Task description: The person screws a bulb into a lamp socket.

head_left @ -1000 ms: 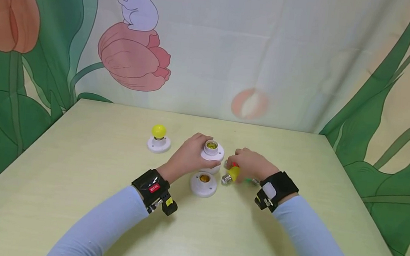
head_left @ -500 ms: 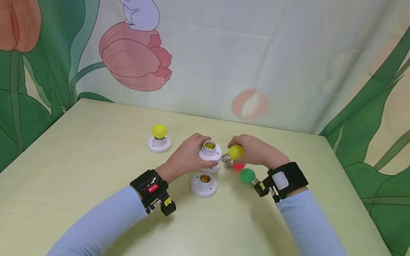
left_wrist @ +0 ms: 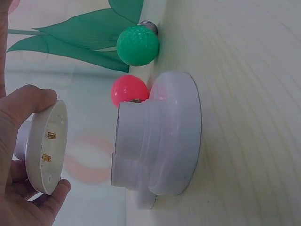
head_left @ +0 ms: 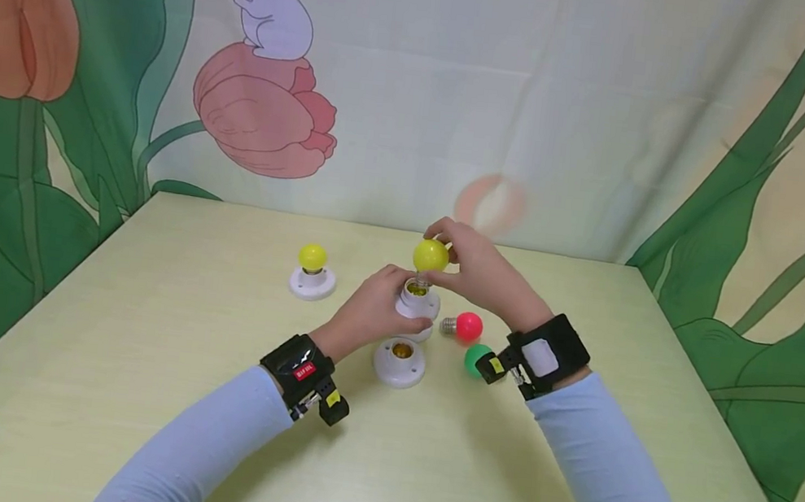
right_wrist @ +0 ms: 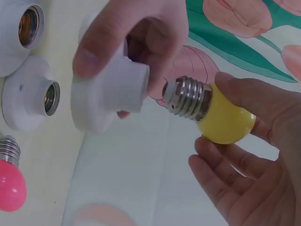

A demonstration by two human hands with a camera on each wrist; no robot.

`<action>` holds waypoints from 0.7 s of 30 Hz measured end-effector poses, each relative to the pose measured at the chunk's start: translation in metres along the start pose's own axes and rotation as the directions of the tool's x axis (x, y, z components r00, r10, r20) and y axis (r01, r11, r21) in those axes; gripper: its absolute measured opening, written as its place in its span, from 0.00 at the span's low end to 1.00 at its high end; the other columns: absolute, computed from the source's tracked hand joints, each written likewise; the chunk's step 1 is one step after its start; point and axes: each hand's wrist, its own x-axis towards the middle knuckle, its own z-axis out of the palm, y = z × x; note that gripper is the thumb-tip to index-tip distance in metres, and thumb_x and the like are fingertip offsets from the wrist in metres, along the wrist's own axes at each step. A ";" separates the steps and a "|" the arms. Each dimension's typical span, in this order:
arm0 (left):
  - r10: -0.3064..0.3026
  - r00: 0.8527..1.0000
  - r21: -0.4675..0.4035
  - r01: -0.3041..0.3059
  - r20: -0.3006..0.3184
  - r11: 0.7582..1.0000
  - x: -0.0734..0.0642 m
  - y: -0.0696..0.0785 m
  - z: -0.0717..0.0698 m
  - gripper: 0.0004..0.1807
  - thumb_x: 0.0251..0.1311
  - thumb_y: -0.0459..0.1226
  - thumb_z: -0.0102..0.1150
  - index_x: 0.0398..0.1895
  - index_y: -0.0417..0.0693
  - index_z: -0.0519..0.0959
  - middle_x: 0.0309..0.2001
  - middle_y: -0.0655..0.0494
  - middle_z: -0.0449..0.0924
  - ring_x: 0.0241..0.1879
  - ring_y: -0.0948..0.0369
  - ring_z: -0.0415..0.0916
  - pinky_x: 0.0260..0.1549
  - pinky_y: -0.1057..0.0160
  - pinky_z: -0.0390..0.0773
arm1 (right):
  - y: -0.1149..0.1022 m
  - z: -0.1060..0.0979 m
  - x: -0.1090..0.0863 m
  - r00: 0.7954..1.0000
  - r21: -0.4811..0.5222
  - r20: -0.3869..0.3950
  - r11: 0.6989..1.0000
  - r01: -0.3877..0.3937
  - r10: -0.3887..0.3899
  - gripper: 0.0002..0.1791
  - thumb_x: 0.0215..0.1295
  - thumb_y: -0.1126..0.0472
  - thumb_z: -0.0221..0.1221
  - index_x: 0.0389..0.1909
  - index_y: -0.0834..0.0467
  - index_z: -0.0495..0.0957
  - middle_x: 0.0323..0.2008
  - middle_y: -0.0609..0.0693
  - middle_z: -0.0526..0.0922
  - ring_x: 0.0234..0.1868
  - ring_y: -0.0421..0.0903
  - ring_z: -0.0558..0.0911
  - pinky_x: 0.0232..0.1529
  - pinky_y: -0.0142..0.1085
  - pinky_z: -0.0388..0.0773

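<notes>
Bulb (head_left: 431,255) | light, fragile, we pinch its globe in our right hand (head_left: 477,275) | left hand (head_left: 374,307) grips socket (head_left: 417,300), frame centre

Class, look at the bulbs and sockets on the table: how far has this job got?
Done: one yellow bulb in its socket. In hand: the right hand holds a second yellow bulb just above the socket gripped by the left hand, not yet threaded. Left: two empty sockets, with the pink bulb and green bulb loose.
</notes>
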 end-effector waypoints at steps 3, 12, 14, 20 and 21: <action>0.020 1.000 -0.001 -0.020 -0.007 1.000 0.000 0.000 0.001 0.35 0.42 0.52 0.67 0.53 0.48 0.68 0.47 0.56 0.68 0.44 0.62 0.68 0.44 0.60 0.75 | 0.001 0.007 0.001 0.998 -0.008 -0.024 0.998 0.059 -0.059 0.24 0.52 0.58 0.65 0.48 0.56 0.66 0.43 0.47 0.71 0.40 0.43 0.71 0.45 0.38 0.74; 0.047 0.999 -0.031 -0.047 -0.022 0.998 -0.003 0.000 0.002 0.33 0.42 0.52 0.67 0.52 0.50 0.68 0.44 0.58 0.67 0.41 0.64 0.68 0.40 0.63 0.76 | 0.013 0.027 -0.006 0.999 -0.015 -0.036 0.999 0.041 -0.041 0.25 0.53 0.58 0.64 0.51 0.56 0.67 0.47 0.47 0.72 0.44 0.42 0.70 0.48 0.41 0.73; 0.047 0.999 -0.029 -0.048 -0.025 0.998 -0.003 0.001 0.002 0.33 0.42 0.52 0.68 0.51 0.50 0.68 0.45 0.58 0.68 0.41 0.64 0.68 0.40 0.64 0.76 | 0.014 0.028 -0.007 0.998 -0.004 -0.035 0.999 0.043 -0.043 0.27 0.53 0.57 0.64 0.53 0.56 0.66 0.48 0.48 0.71 0.45 0.43 0.70 0.49 0.41 0.72; 0.054 0.998 -0.045 -0.056 -0.039 0.997 -0.005 0.002 0.001 0.33 0.41 0.50 0.69 0.52 0.51 0.68 0.46 0.57 0.68 0.42 0.63 0.69 0.42 0.61 0.76 | 0.017 0.024 -0.007 0.990 0.116 0.019 0.984 0.137 -0.140 0.31 0.59 0.57 0.59 0.62 0.52 0.60 0.60 0.48 0.65 0.57 0.43 0.65 0.55 0.45 0.68; 0.059 0.997 -0.048 -0.061 -0.040 0.997 -0.005 0.001 0.001 0.34 0.42 0.50 0.69 0.53 0.51 0.68 0.46 0.57 0.68 0.43 0.63 0.69 0.42 0.60 0.76 | 0.018 0.024 -0.006 0.987 0.137 0.032 0.978 0.155 -0.161 0.30 0.60 0.58 0.58 0.63 0.52 0.60 0.61 0.48 0.64 0.59 0.42 0.63 0.56 0.46 0.67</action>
